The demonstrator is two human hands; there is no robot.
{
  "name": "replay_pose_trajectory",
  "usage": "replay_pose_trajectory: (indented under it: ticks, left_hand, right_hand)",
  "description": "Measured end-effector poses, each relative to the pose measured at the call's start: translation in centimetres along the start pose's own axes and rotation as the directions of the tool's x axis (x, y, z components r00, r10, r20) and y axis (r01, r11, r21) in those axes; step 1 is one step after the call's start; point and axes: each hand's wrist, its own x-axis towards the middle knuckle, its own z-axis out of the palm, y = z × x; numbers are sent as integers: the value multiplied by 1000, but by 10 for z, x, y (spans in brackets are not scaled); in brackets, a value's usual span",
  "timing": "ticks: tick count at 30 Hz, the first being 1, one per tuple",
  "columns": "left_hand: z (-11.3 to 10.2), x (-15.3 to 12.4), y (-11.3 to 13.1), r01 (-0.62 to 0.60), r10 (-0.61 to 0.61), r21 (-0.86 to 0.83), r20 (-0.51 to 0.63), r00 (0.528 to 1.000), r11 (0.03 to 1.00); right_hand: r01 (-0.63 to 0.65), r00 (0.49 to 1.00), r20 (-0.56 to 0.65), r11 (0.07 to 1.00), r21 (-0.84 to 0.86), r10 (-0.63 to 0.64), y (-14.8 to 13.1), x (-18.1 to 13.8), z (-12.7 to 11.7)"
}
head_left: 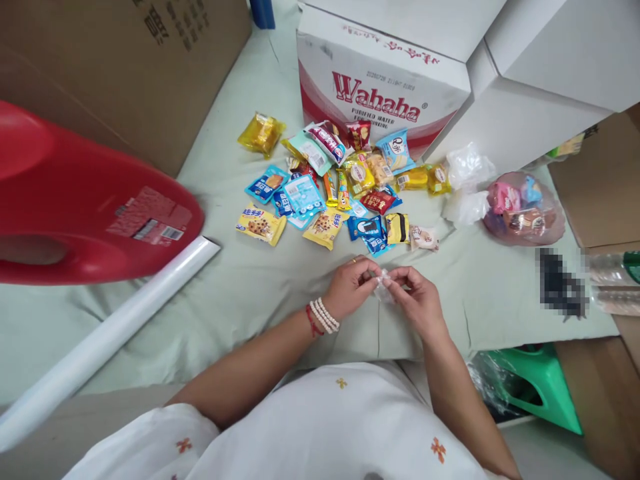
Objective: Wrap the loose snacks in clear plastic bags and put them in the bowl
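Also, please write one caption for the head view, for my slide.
Left hand and right hand pinch clear plastic near scattered packaged snacks and a Wahaha carton.

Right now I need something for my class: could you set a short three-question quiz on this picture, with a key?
1. What do the left hand and the right hand hold between their fingertips?
2. True or false: the long white tube lies to the person's left of the snack packs.
3. Which word is largest on the box behind the packs? a) Water b) Purified c) Wahaha

Key: 1. A piece of clear plastic; 2. True; 3. c
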Motion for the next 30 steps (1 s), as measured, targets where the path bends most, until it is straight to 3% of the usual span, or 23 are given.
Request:
replay_pose_trajectory:
  ticks: [3, 7, 8, 10, 12, 13, 15, 17, 19, 22, 26, 28, 30]
  left_hand:
    - [-1, 3, -6, 74, -82, -66, -117, 990, 995]
    - [-5, 10, -6, 175, -254, -360, -184, 950, 916]
    - [-6, 12, -4, 185, -285, -445, -168, 944, 876]
    - [-10, 16, -1, 186, -330, -593, -143, 933, 783]
    - [-12, 19, 2, 163, -346, -663, -154, 926, 731]
    - [-13, 19, 2, 144, -335, -660, -172, 927, 737]
    - [-14, 19, 2, 108, -280, -587, -210, 937, 802]
    - [-12, 16, 3, 88, -210, -467, -215, 954, 880]
    - [-11, 12, 4, 73, -150, -357, -196, 969, 931]
    - [-10, 7, 6, 28, -66, -213, -170, 983, 977]
    - [-12, 7, 4, -53, 68, 72, -232, 970, 996]
    - [-13, 7, 2, -55, 90, 162, -217, 972, 985]
    - [-13, 8, 1, -47, 79, 195, -160, 984, 980]
  right_hand:
    - [-20, 995, -98, 988, 151, 35, 3, 2, 1]
    - [-3, 949, -291, 929, 371, 120, 15, -4, -4]
    - [-31, 949, -275, 915, 402, 153, 19, -8, -6]
    - [-158, 969, -122, 917, 366, 216, 27, -17, -12]
    - [-250, 968, 7, 956, 156, 252, 32, -27, -20]
    - [-238, 971, -15, 971, 16, 238, 33, -31, -25]
    - [-130, 977, -198, 963, -236, 84, 28, -37, -32]
    - [27, 938, -306, 913, -406, -164, 18, -37, -31]
    - [212, 918, -189, 834, -509, -348, 7, -29, -20]
    - [403, 879, 31, 706, -583, -476, -1, -8, 2]
    - [441, 874, 79, 716, -541, -479, -7, 14, -3]
    - [467, 880, 173, 740, -483, -442, -18, 21, -19]
    - [537, 844, 306, 716, -446, -441, -33, 29, -34]
